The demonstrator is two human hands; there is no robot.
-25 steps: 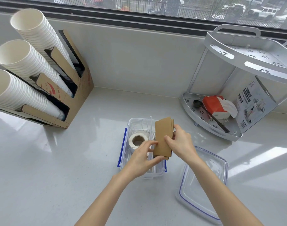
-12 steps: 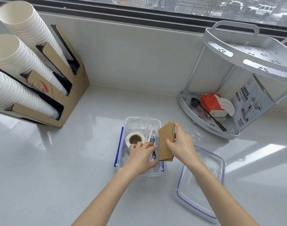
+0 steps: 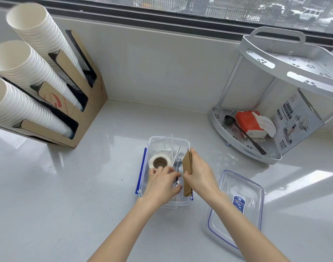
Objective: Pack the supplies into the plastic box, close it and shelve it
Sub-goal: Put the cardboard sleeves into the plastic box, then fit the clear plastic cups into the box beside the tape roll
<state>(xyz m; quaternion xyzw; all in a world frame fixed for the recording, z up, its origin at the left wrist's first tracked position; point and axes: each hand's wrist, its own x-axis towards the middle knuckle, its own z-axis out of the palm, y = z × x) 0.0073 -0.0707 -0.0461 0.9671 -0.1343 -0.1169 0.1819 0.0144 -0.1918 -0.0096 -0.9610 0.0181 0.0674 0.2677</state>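
Note:
A clear plastic box (image 3: pixel 187 143) with blue side latches stands open on the counter in front of me. Inside it lie a white tape roll (image 3: pixel 158 161), clear plastic cutlery (image 3: pixel 173 146) and some dark utensils. My right hand (image 3: pixel 200 173) grips a stack of brown cardboard sleeves (image 3: pixel 187 170), held on edge inside the box along its right wall. My left hand (image 3: pixel 163 183) reaches into the box beside the roll, fingers curled among the utensils; whether it grips any is hidden. The clear lid (image 3: pixel 235 207) with a blue seal lies flat to the box's right.
A cardboard dispenser (image 3: pixel 86 103) with three stacks of white paper cups stands at the left. A white two-tier corner shelf (image 3: pixel 271 157) at the right holds a red tissue pack (image 3: pixel 249 123), a dark spoon and a printed box. A window ledge runs behind.
My right hand has lowered the cardboard sleeves from above the box down into it, turning them on edge. My left hand has let go of the sleeves and dropped into the box.

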